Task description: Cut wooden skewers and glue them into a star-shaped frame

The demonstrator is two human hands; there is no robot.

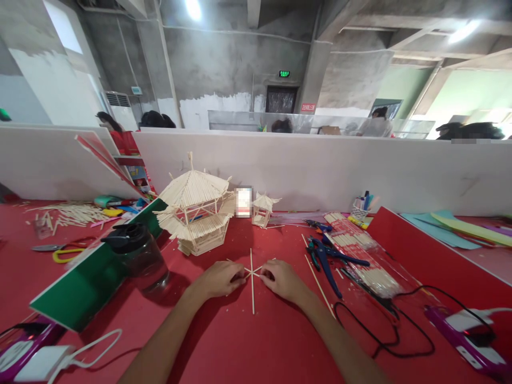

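Thin wooden sticks point(253, 296) lie on the red tabletop, crossing one another in a star shape. One points straight away from me, and slanted ones pass under my fingers. My left hand point(222, 278) rests at the star's left side, fingers curled and pinched on a slanted stick. Opposite it, my right hand point(283, 280) pinches a slanted stick close to the crossing point. Behind the hands stands a large pavilion model point(200, 213) built of sticks, with a tiered roof. A smaller stick pavilion point(263, 209) sits to its right.
A dark-lidded water bottle point(140, 258) stands left, beside a green divider board point(86, 290). To the right lie blue-handled pliers point(326, 264), packs of sticks point(372, 261), a black cable point(404, 349) and a purple power strip point(460, 341). A white partition point(320, 170) closes off the back.
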